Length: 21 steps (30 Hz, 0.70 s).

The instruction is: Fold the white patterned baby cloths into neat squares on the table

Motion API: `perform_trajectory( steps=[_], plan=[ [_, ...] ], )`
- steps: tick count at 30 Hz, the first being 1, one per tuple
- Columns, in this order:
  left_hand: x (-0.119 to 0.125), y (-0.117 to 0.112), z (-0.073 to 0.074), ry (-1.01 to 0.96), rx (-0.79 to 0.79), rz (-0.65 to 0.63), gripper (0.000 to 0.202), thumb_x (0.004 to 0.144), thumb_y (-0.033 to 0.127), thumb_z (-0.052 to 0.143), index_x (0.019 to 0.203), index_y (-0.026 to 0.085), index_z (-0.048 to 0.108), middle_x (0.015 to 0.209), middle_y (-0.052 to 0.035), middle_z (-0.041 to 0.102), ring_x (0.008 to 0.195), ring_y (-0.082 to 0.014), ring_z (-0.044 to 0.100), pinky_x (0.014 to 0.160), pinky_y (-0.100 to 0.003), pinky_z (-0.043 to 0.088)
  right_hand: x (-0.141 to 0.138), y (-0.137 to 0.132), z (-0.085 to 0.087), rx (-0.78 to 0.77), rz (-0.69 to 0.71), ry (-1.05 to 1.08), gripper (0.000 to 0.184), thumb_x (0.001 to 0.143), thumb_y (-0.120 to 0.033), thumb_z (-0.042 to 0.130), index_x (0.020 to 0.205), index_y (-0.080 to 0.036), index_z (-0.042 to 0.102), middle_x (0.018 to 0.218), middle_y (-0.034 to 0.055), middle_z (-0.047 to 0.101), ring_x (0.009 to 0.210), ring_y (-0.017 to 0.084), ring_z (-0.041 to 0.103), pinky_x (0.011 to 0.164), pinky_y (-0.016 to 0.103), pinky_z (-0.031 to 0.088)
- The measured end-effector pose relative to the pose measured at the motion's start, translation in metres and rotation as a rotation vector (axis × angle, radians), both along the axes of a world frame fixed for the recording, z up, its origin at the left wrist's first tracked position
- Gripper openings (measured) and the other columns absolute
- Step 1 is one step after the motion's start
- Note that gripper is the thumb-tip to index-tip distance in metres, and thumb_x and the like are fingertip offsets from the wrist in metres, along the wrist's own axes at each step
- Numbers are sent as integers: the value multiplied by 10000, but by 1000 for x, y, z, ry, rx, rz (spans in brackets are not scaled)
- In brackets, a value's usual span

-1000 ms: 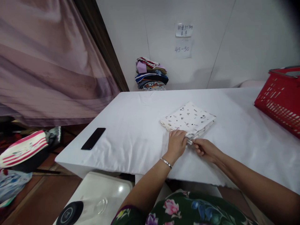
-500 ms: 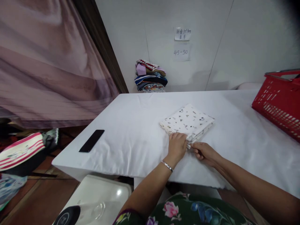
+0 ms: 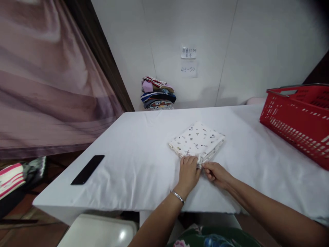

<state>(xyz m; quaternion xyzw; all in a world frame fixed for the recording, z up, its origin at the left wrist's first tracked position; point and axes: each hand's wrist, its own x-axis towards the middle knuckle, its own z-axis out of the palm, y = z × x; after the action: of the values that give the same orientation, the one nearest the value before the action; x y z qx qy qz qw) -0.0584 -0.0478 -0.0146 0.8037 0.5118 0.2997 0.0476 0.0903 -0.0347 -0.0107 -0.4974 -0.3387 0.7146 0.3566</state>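
A folded white cloth (image 3: 197, 139) with small grey and tan motifs lies on the table, turned so that one corner points toward me. My left hand (image 3: 189, 171), a silver bracelet on its wrist, grips the cloth at that near corner with its fingers curled over the edge. Just to its right, my right hand (image 3: 214, 172) pinches a narrow white bit of the cloth between thumb and forefinger. Its other fingers are curled in. My fingers hide part of the corner.
The table (image 3: 136, 154) has a white cover. A black phone (image 3: 87, 169) lies at its left and a red plastic basket (image 3: 295, 121) stands at the right. Folded textiles (image 3: 158, 94) are stacked by the wall. A white stool (image 3: 97, 231) is below the front edge.
The camera view has tilted up and turned right, so more of the basket shows. Both hands stay at the cloth's near corner, and a bunched white bit now shows more clearly between them.
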Motion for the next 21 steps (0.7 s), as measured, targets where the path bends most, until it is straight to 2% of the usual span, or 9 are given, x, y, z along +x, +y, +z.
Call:
perform_trajectory(
  steps=[3, 5, 8, 10, 12, 14, 15, 17, 21],
  plan=[
    [1, 7, 1, 3, 45, 1, 291, 778, 124, 540, 1058, 198, 520, 1075, -43, 601, 1078, -203, 486, 1033, -441, 275, 3, 0, 0, 52, 18, -37, 305, 680, -390, 635, 575, -168, 453, 482, -53, 438, 370, 36, 346, 339, 172, 173],
    [0, 10, 3, -3, 62, 4, 266, 777, 113, 535, 1026, 204, 529, 1042, -36, 610, 1046, -198, 503, 1018, -444, 288, 13, 5, -2, 157, 37, -149, 300, 708, -421, 611, 605, -170, 483, 505, -38, 476, 393, 52, 390, 355, 178, 229],
    [-3, 12, 7, -22, 52, -3, 242, 779, 105, 524, 996, 212, 536, 1021, -29, 614, 1011, -195, 516, 1007, -451, 294, 41, 27, -9, 373, -100, -436, 236, 711, -401, 581, 751, -169, 576, 567, -14, 536, 459, 88, 458, 391, 193, 319],
    [-5, 13, 8, -28, 36, -24, 233, 782, 104, 520, 988, 212, 537, 1021, -27, 614, 1003, -194, 515, 1010, -460, 286, 67, 49, -14, 453, -263, -578, 325, 693, -353, 568, 961, -170, 591, 722, 20, 602, 552, 111, 506, 425, 197, 367],
    [-7, 14, 8, -27, 34, -45, 235, 782, 103, 524, 991, 209, 536, 1014, -26, 615, 999, -193, 515, 1013, -464, 284, 91, 73, -17, 468, -369, -644, 466, 688, -321, 553, 1131, -179, 532, 973, 64, 609, 652, 118, 530, 458, 195, 400],
    [-8, 15, 7, -21, 46, -64, 260, 779, 107, 534, 1019, 206, 532, 1021, -32, 614, 1008, -193, 514, 1019, -465, 282, 110, 96, -18, 444, -422, -688, 547, 682, -313, 560, 1211, -191, 486, 1148, 93, 551, 696, 120, 541, 470, 194, 420],
    [-9, 16, 7, -16, 52, -75, 273, 778, 109, 538, 1033, 205, 530, 1026, -34, 613, 1013, -192, 514, 1024, -465, 279, 117, 107, -18, 426, -436, -708, 560, 681, -316, 567, 1221, -193, 484, 1175, 102, 538, 701, 122, 548, 471, 194, 426],
    [-11, 17, 7, -1, 56, -99, 283, 777, 110, 542, 1043, 206, 528, 1025, -35, 613, 1013, -192, 516, 1031, -465, 274, 125, 125, -16, 388, -437, -733, 525, 693, -329, 567, 1195, -185, 516, 1127, 111, 568, 700, 129, 565, 471, 194, 436],
    [-12, 17, 8, 38, 49, -127, 272, 784, 107, 533, 1036, 209, 532, 1013, -31, 616, 1002, -190, 518, 1034, -461, 275, 130, 150, -11, 355, -355, -757, 384, 722, -336, 540, 1048, -148, 614, 863, 87, 646, 591, 123, 551, 434, 195, 413]
  ],
)
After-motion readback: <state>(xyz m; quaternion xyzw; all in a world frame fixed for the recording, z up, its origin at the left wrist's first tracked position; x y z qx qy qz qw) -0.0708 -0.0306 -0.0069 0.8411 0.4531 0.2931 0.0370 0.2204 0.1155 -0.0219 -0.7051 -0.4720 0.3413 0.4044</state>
